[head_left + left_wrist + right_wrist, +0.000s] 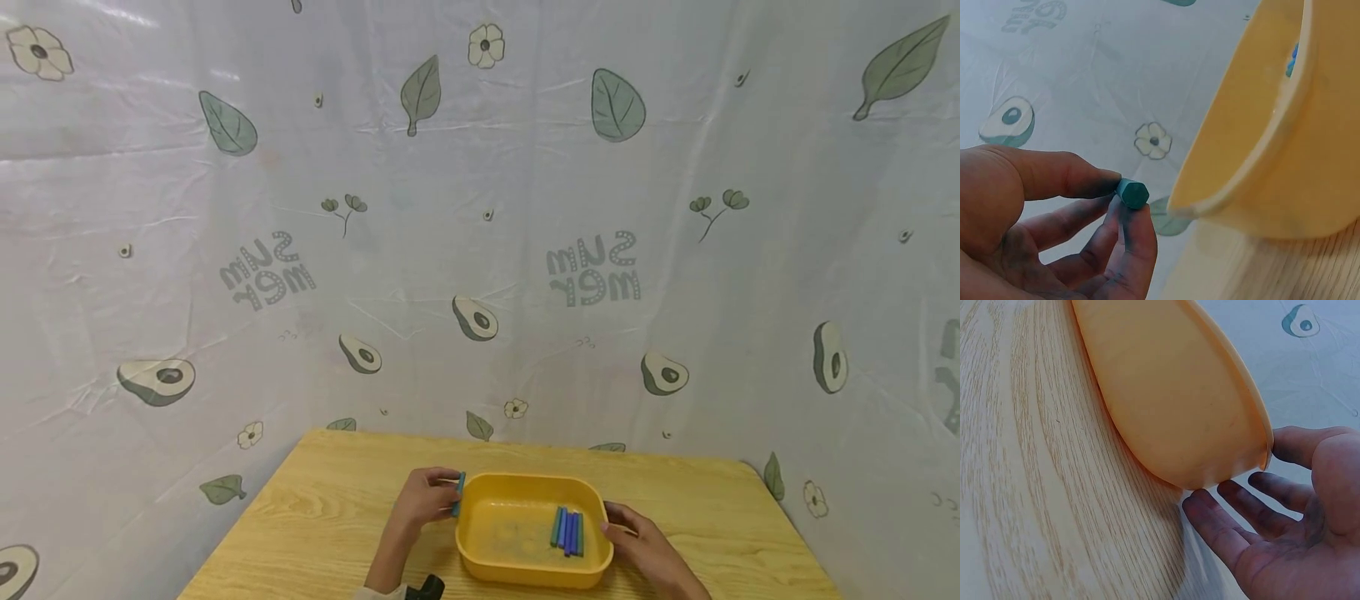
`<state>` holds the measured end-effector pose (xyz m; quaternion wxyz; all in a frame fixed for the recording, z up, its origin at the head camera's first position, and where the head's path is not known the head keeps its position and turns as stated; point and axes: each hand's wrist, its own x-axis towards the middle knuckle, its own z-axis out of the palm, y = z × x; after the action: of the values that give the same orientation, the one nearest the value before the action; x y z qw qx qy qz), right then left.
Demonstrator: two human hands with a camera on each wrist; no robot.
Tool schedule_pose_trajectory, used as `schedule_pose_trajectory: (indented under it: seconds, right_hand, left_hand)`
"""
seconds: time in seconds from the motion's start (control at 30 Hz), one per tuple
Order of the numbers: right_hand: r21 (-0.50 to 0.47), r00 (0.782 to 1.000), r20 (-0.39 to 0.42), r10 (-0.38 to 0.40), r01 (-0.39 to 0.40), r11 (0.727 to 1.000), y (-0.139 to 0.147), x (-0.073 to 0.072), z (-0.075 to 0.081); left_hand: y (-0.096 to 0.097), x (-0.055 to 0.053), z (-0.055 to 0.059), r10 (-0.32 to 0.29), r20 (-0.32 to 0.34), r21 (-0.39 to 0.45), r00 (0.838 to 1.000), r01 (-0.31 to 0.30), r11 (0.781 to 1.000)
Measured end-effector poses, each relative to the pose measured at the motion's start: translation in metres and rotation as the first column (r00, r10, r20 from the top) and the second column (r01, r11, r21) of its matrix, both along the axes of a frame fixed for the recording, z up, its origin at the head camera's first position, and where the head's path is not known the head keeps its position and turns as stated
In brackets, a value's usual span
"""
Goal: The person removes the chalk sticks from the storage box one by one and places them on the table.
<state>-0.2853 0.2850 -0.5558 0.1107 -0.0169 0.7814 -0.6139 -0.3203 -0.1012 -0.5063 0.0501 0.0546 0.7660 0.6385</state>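
My left hand (425,498) pinches a teal chalk stick (459,493) between thumb and fingers, just beside the left wall of a yellow tray (517,575). In the left wrist view the chalk stick (1134,194) shows a six-sided end, and dark smudges mark the fingertips (1138,219). My right hand (643,546) grips the tray's right end, thumb at the rim and fingers against the outer wall (1166,425). Inside the tray, towards its right, several green and blue chalk sticks (567,532) lie side by side. Dusty smears mark the tray's floor.
The tray stands on a light wooden table (337,492). A small bluish bit (395,503) shows just left of my left hand, mostly hidden. A pale printed sheet (480,250) hangs behind the table and along its sides.
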Motion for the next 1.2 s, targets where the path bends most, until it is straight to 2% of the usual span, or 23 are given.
schedule_pose_trajectory:
  seconds: [0.37,0.7,0.9,1.2]
  right_hand:
    - [-0.035,0.999,-0.001,0.033,-0.033,0.999,0.003,-0.001,-0.005]
    - [-0.049,0.997,-0.014,0.07,-0.071,0.996,0.006,-0.002,-0.008]
    - [-0.062,0.998,0.006,0.066,-0.066,0.996,0.006,-0.003,-0.008]
    - [-0.039,0.998,0.004,0.059,-0.059,0.997,0.004,-0.001,-0.007]
  left_hand:
    - [-0.028,-0.003,-0.012,0.033,0.034,-0.004,0.999,-0.033,0.999]
    - [-0.039,-0.004,-0.023,0.042,0.057,-0.006,0.998,-0.042,0.999]
    - [-0.05,-0.007,-0.028,0.057,0.043,-0.067,0.997,-0.054,0.996]
    - [-0.075,-0.004,-0.03,0.094,0.006,-0.092,0.996,-0.093,0.991]
